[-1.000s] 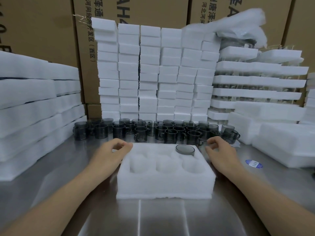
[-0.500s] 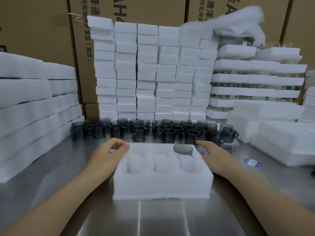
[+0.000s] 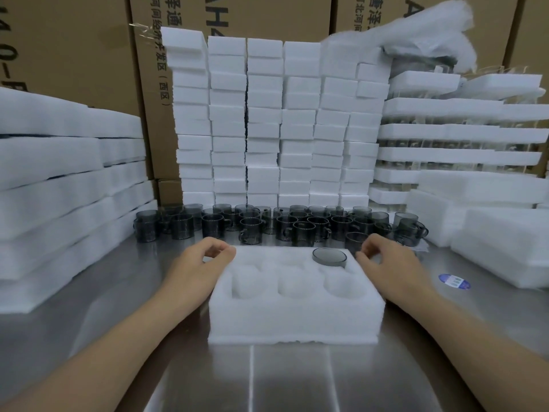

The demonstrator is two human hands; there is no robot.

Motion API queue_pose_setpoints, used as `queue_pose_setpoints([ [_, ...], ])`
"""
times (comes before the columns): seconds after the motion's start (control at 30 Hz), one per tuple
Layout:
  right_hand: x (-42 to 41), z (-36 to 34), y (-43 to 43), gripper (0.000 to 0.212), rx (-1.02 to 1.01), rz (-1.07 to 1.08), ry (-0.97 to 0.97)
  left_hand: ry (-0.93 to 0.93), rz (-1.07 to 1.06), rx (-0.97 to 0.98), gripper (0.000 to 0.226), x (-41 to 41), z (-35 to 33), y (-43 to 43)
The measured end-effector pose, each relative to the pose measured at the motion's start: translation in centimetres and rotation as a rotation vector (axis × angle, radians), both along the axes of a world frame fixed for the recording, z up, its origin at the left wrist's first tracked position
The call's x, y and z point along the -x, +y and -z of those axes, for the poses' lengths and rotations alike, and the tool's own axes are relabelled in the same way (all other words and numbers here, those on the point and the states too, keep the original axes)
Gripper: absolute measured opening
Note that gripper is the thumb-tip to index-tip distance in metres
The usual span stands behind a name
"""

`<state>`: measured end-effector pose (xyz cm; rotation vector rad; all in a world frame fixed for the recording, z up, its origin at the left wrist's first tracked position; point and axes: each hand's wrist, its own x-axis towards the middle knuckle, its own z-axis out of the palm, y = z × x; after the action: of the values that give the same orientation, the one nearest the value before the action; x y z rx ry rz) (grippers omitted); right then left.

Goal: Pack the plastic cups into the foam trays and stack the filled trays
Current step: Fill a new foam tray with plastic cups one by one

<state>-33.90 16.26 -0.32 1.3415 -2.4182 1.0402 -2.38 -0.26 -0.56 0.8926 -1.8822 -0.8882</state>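
Foam tray [image 3: 294, 310]: it sits on the worktop [image 3: 297, 382] straight before you, between your hands. One grey plastic cup [image 3: 329, 257] is seated in its far right pocket, and the other five pockets are empty.
Loose cups [image 3: 300, 228]: they stand in a crowded row just behind the tray, with handles pointing various ways.
Left grip [image 3: 198, 263]: your fingers are loosely curled round nothing, with the thumb side at the tray's far left corner.
Right grip [image 3: 386, 263]: it is also loosely curled and empty, just beside the far right corner and near the closest cups.
Step in hand: most likely you are fetching the next cup.
Doing it well: steady the tray with your left grip. Take a front-row cup by its wall so you don't knock its neighbours. Lower it upright into the next far pocket and press until its rim sits like the seated cup's. Fill the far row first, so you never reach over seated cups.
Since half a second ago: your right fingers lay stretched along the tray's corner towards the seated cup, and they have now curled back off it. The left grip, tray and cup are unchanged.
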Motion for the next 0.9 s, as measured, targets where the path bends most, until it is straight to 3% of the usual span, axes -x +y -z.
queue_pose_setpoints([
  [0.1,-0.1,0.1,0.0,0.025,0.026,0.024,-0.066,0.004,0.004,-0.001,0.011,0.0,0.1,0.0],
  [0.23,-0.2,-0.2,-0.3,0.020,0.141,-0.020,-0.195,0.000,-0.021,0.012,0.005,0.3,-0.3,-0.1],
  [0.4,-1.2,-2.1,-0.9,0.018,0.454,-0.074,-0.682,0.070,-0.061,0.021,0.011,1.0,-1.2,0.1],
  [0.5,-2.6,-4.3,-0.7,0.022,0.625,-0.121,-0.824,0.088,-0.045,0.082,0.015,1.2,-2.1,0.8],
  [0.57,-3.9,-5.8,-0.2,0.022,0.697,-0.213,-0.772,0.110,-0.019,0.147,0.017,1.3,-2.9,1.7],
  [0.67,-7.0,-7.8,0.8,0.025,0.747,-0.466,-0.502,0.177,0.052,0.208,0.023,1.6,-3.8,3.3],
  [0.83,-12.1,-7.8,1.7,0.024,0.643,-0.768,-0.197,0.224,0.118,0.275,0.082,2.2,-4.4,5.7],
  [0.9,-13.1,-7.2,1.6,0.024,0.556,-0.805,-0.165,0.267,0.132,0.310,0.085,2.3,-4.3,6.4],
])
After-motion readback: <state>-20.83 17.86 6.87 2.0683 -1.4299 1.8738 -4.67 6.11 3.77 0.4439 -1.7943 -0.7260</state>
